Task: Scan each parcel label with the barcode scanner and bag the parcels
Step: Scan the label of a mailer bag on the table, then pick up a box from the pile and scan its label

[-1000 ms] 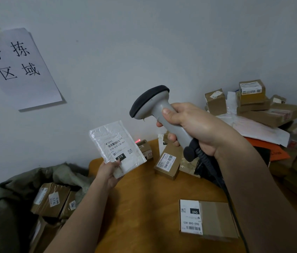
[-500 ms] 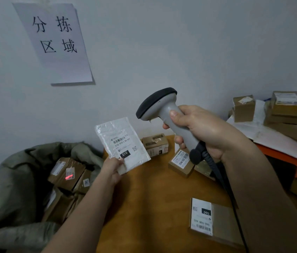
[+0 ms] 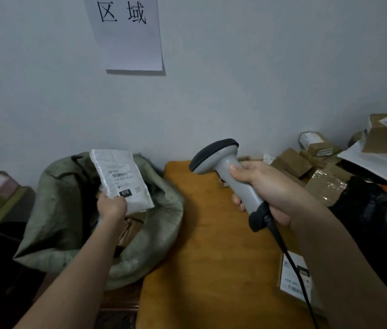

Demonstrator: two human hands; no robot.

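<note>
left hand (image 3: 112, 206) pinches white parcel (image 3: 122, 180), arm extended; right hand (image 3: 262, 188) gripping scanner (image 3: 229, 173) handle, raised.

Views: one, head-worn, wide-angle.
Position: above the near edge of the surface (image 3: 211, 257), close over both forearms.
Facing: forward and down, toward the wall (image 3: 259, 79) and its paper sign (image 3: 130, 43).
Framing: sack (image 3: 57, 210) at left, parcel pile (image 3: 318, 167) at right.
Overlap: none, single view.
</note>
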